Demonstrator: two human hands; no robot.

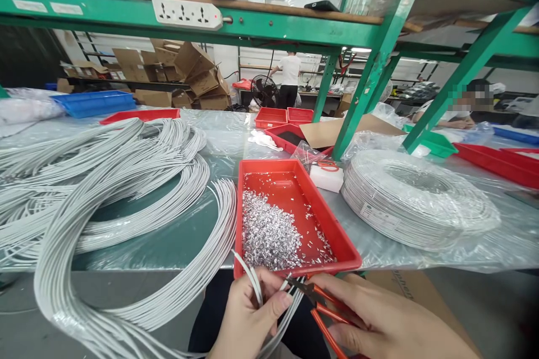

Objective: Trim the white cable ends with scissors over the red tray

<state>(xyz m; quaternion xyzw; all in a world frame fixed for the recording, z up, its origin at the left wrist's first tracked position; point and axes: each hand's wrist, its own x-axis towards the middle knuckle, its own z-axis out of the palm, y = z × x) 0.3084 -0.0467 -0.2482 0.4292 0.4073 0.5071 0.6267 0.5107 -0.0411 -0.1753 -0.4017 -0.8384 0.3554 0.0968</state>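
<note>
White cables [252, 280] pass through my left hand [256, 308], whose fingers are closed round them in front of the red tray [295, 179]. In my right hand [366, 308] are cutting pliers [322, 305] with orange handles; their dark jaws are at the cable ends beside my left thumb. Whether the jaws touch a cable, I cannot tell. Many small shiny metal pieces [269, 233] are heaped in the tray's left half, with some scattered to the right.
Large loops of white cable [76, 207] cover the left side, some hanging over the table edge. At right lies a wrapped cable coil [416, 196] near a small white box [326, 176]. A green shelf frame [269, 28] spans above. Two people [290, 70] are farther back.
</note>
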